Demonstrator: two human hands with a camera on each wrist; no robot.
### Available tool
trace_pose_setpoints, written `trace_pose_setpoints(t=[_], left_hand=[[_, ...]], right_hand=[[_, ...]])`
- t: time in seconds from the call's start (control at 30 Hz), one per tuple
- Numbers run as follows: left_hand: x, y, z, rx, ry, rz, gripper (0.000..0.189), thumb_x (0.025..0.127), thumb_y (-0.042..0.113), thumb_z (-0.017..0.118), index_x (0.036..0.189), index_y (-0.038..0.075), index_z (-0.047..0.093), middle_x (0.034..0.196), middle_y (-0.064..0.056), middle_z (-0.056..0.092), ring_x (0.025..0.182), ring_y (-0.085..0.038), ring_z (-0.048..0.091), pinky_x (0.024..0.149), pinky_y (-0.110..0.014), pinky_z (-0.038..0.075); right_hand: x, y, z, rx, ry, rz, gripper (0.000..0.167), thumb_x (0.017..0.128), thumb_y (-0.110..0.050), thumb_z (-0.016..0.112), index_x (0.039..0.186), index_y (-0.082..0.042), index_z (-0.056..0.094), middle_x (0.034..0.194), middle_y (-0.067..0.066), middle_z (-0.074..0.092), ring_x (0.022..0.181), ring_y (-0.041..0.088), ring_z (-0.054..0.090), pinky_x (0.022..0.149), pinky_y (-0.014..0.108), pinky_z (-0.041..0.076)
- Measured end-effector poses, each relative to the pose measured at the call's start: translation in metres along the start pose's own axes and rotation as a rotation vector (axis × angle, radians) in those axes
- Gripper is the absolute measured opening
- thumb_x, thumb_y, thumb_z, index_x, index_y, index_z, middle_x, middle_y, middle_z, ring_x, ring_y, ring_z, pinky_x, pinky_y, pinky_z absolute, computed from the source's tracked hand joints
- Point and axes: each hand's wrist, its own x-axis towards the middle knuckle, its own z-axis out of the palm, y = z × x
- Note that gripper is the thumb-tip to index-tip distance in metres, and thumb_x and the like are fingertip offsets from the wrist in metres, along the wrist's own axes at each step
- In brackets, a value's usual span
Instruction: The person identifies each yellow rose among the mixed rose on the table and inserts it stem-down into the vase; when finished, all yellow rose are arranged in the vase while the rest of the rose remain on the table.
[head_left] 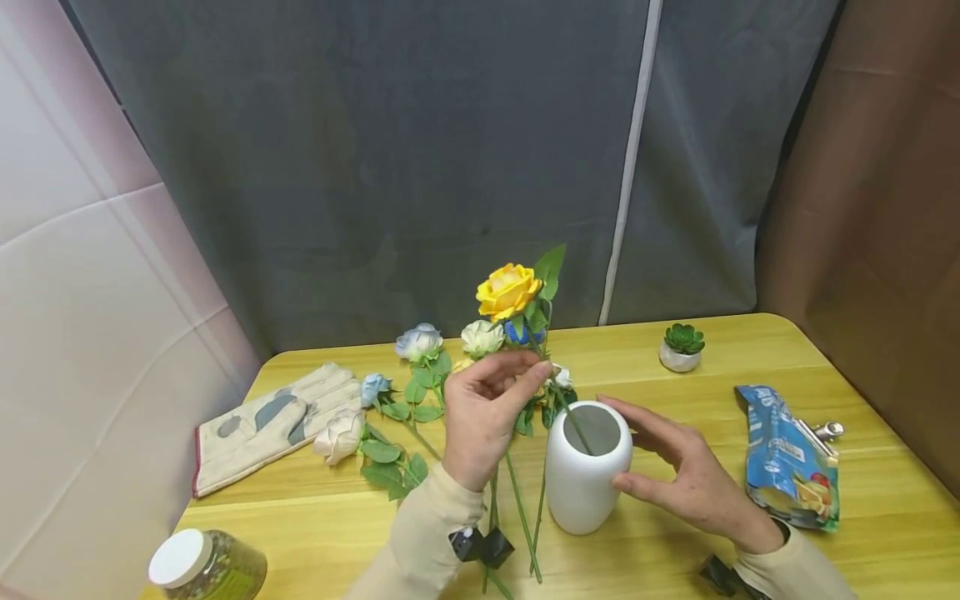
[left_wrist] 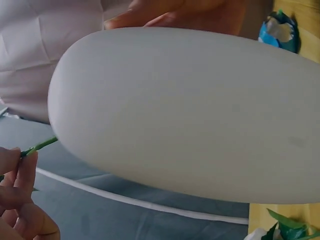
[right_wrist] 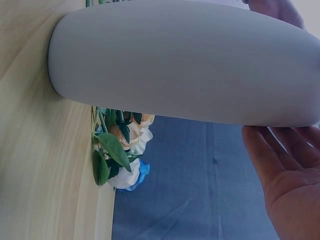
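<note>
A yellow rose [head_left: 508, 292] stands tilted above the white vase [head_left: 581, 492]. My left hand [head_left: 483, 417] pinches its green stem [left_wrist: 45, 144] between thumb and fingers, and the stem's lower part runs down inside the vase mouth. With thumb on the near side and fingers at the far rim, my right hand [head_left: 690, 479] holds the upright vase from the right. In the right wrist view, the fingertips [right_wrist: 257, 134] touch the wall near the top. Beside the vase lie more artificial flowers, including a white rose [head_left: 482, 337] and a cream rose [head_left: 340, 436], partly hidden by my left arm.
A work glove [head_left: 277, 421] lies at the left, with a white-lidded jar [head_left: 213, 567] nearer the front. On the right are a small potted succulent [head_left: 681, 350] and a blue snack bag [head_left: 791, 467] with a metal clip [head_left: 821, 437]. A dark curtain [head_left: 450, 167] hangs behind the table.
</note>
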Motion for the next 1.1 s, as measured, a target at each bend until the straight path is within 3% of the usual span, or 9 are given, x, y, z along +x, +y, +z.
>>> trace_pose_setpoints(t=[0.13,0.47,0.73,1.1], left_hand=[[-0.005,-0.004,0.002,0.071,-0.058,0.000,0.009,0.088,0.008,0.081,0.095,0.002,0.079,0.084,-0.012,0.076,0.051,-0.005,0.042,0.047,-0.020,0.032],[-0.012,-0.012,0.006,0.164,-0.177,-0.043,0.007,0.088,0.013,0.081,0.094,0.009,0.080,0.086,-0.007,0.075,0.055,-0.006,0.046,0.050,-0.019,0.037],[-0.013,-0.014,0.008,0.134,-0.203,-0.083,0.007,0.087,0.010,0.081,0.092,0.006,0.081,0.100,-0.006,0.075,0.086,-0.010,0.059,0.068,-0.019,0.049],[-0.010,-0.012,0.007,0.216,-0.206,-0.152,0.010,0.083,0.012,0.084,0.090,0.006,0.080,0.097,-0.006,0.074,0.076,-0.009,0.055,0.072,-0.022,0.047]], right_hand=[[0.000,0.000,0.000,-0.001,-0.001,-0.008,0.077,0.086,0.004,0.079,0.153,-0.015,0.047,0.151,-0.007,0.055,0.130,0.005,0.058,0.098,0.028,0.055],[0.001,-0.003,0.000,0.006,-0.009,-0.022,0.077,0.086,0.004,0.078,0.154,-0.013,0.047,0.152,0.009,0.055,0.131,0.004,0.057,0.098,0.027,0.055],[0.002,-0.004,-0.001,0.006,-0.009,-0.010,0.077,0.086,0.003,0.078,0.154,-0.015,0.047,0.153,0.007,0.055,0.131,0.004,0.057,0.098,0.027,0.055],[-0.001,0.000,-0.002,0.033,-0.002,-0.011,0.076,0.084,0.007,0.078,0.151,-0.010,0.048,0.151,-0.008,0.054,0.130,0.004,0.057,0.098,0.029,0.056]])
